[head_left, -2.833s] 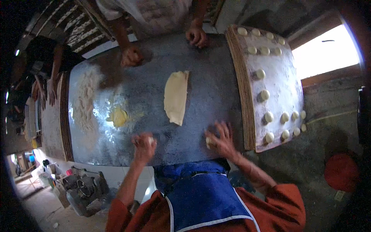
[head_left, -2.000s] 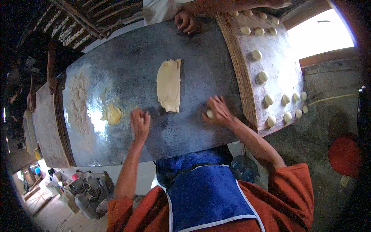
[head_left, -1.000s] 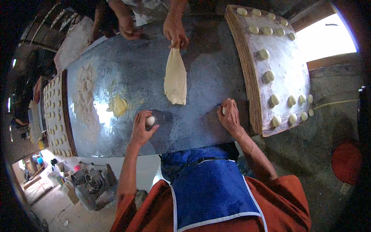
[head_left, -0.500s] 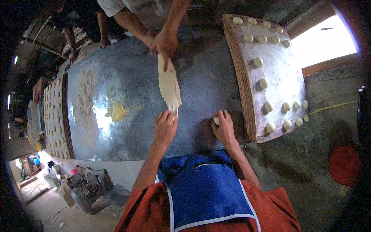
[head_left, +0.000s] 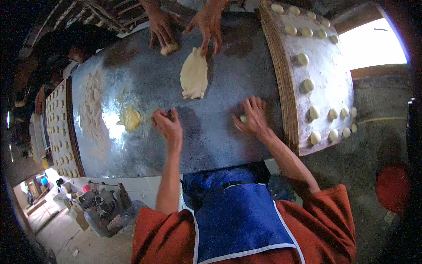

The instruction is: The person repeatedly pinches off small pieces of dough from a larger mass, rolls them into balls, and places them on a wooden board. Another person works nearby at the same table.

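On the dark work surface [head_left: 228, 154], my left hand [head_left: 168, 123] has curled fingers right of a yellow smear of fat [head_left: 131, 118]; what it holds, if anything, is hidden. My right hand [head_left: 254, 115] is cupped over a pale dough ball [head_left: 241, 121] near the surface's right side. Beyond them lies an elongated flattened piece of dough [head_left: 193, 75]. A co-worker's hand [head_left: 206, 31] touches its far end; the other hand [head_left: 162, 31] has fingers on a small dough lump [head_left: 169, 48] beside it.
Stacked boards carrying several dough balls stand at the right [head_left: 329, 88] and left [head_left: 61, 132]. Loose flour [head_left: 92, 101] covers part of the surface's left. A bright window [head_left: 369, 44], a red round object [head_left: 391, 187] and cluttered containers [head_left: 101, 207] surround the table.
My left hand has moved left and away from me, off the dough strip's near end. The strip is shorter and farther away. The co-worker's hands have separated, one onto a small lump.
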A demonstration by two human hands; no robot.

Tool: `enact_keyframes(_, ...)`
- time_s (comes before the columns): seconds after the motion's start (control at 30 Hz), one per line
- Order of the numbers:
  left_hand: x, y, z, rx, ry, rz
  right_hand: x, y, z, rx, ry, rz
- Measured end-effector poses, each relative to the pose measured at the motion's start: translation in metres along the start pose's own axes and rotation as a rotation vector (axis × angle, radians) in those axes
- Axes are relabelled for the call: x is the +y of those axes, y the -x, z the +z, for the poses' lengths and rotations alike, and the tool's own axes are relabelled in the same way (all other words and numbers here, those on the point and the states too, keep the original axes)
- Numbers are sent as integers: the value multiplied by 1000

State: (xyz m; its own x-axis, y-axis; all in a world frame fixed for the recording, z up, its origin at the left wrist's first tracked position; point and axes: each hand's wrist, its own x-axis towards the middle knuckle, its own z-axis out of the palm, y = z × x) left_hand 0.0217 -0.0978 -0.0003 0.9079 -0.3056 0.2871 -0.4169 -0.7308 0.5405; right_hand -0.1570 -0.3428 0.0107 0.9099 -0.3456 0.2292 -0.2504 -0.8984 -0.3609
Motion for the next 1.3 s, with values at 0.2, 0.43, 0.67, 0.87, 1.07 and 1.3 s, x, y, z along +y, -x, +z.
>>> enact_keyframes(0.2,-34,58,-17,-242,316,369,-14,39,32,-354,-342,-47)
enact_keyframes(0.43,14,15,7,-136,222,34,-22,-24,19,149,-99,-83)
enact_keyframes(0.67,-40,-3,-8,-259,178,208,9,26,8,187,-171,-34)
enact_keyframes(0.87,2,56,3,-137,280,281,-37,56,28,20,-336,160)
enact_keyframes(1.07,-22,-4,-1,-42,173,50,-15,28,20,216,32,-7)
enact_keyframes(1.3,-48,41,-28,-194,182,169,23,68,1,227,-63,-263)
